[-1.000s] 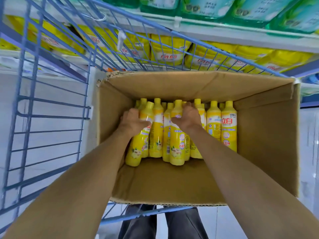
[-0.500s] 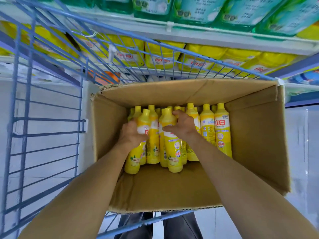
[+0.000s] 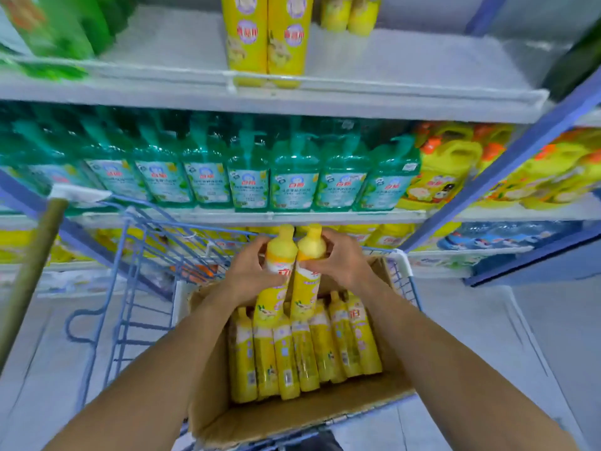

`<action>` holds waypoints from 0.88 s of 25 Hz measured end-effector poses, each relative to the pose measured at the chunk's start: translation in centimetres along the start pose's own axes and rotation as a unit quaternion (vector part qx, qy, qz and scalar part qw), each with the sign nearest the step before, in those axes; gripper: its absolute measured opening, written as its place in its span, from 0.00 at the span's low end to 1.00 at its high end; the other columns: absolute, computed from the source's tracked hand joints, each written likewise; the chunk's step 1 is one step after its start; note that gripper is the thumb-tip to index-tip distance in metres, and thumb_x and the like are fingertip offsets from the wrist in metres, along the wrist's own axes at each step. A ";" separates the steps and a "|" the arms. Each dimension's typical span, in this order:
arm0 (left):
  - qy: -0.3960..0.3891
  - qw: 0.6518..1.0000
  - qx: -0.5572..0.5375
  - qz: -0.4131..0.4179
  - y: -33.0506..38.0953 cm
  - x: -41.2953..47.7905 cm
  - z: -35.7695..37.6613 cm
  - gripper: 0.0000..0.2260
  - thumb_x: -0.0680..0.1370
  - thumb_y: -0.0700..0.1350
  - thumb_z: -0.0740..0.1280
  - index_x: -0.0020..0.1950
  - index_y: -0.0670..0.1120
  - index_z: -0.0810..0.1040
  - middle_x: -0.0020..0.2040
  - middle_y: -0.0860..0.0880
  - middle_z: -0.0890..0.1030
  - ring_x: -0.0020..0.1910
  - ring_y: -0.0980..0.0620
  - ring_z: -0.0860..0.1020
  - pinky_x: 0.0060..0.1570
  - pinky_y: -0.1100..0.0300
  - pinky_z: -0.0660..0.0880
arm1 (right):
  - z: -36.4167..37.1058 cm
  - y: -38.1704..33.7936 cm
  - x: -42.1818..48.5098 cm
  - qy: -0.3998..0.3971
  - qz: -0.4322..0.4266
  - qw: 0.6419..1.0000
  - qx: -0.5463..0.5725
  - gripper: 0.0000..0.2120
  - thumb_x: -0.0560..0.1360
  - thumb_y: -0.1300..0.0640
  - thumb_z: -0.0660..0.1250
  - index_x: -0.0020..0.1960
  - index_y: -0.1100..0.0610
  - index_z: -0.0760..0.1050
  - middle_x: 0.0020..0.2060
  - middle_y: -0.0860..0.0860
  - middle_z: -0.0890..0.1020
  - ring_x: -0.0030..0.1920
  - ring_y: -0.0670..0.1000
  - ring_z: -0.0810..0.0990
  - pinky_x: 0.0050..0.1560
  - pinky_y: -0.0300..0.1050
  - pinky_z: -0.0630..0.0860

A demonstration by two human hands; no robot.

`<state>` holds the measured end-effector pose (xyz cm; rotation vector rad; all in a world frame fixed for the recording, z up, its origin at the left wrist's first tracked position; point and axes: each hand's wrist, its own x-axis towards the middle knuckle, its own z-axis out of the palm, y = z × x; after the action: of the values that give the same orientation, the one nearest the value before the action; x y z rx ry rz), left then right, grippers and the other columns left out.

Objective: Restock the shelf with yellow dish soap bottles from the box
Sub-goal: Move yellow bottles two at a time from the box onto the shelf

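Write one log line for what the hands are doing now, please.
left hand grips yellow bottle | right hand grips second bottle | both above box

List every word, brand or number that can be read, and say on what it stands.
"白", red: rightmost bottle in the box; the rest is unclear.
Red characters on the left held bottle and right held bottle: partly covered, unreadable.
Red brand on the green pump bottles: too blurred.
Round logos on the top-shelf yellow bottles: too blurred.
Barcodes, small print: too small.
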<state>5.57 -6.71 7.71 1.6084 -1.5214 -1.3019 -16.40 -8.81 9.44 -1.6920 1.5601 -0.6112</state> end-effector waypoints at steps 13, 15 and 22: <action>0.042 0.971 -0.053 0.230 27.5 0.5 -4.9 0.27 0.65 0.31 0.80 0.61 0.40 0.75 0.54 0.44 0.83 0.44 0.57 0.84 0.42 0.62 0.81 | -22.6 -16.9 -0.6 0.185 -0.199 0.962 0.025 0.22 0.61 0.51 0.85 0.52 0.47 0.81 0.39 0.45 0.85 0.37 0.38 0.79 0.43 0.39 0.80; 0.059 0.966 -0.062 0.246 30.2 1.1 -5.0 0.26 0.65 0.32 0.80 0.60 0.43 0.77 0.52 0.47 0.84 0.46 0.57 0.83 0.44 0.63 0.80 | -25.0 -18.0 0.4 0.196 -0.217 0.956 0.032 0.22 0.62 0.53 0.85 0.53 0.48 0.81 0.38 0.42 0.84 0.36 0.36 0.79 0.42 0.32 0.78; 0.109 0.946 -0.064 0.297 38.7 4.1 -6.1 0.28 0.66 0.32 0.79 0.63 0.41 0.76 0.55 0.47 0.84 0.52 0.53 0.84 0.50 0.61 0.81 | -31.6 -22.1 5.1 0.233 -0.272 0.932 0.060 0.24 0.64 0.50 0.83 0.58 0.52 0.82 0.45 0.46 0.87 0.46 0.45 0.86 0.50 0.46 0.83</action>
<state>-5.18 -19.45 43.44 1.0450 -1.5736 -0.8343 -26.02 -20.46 45.22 -1.9859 1.2986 -1.4514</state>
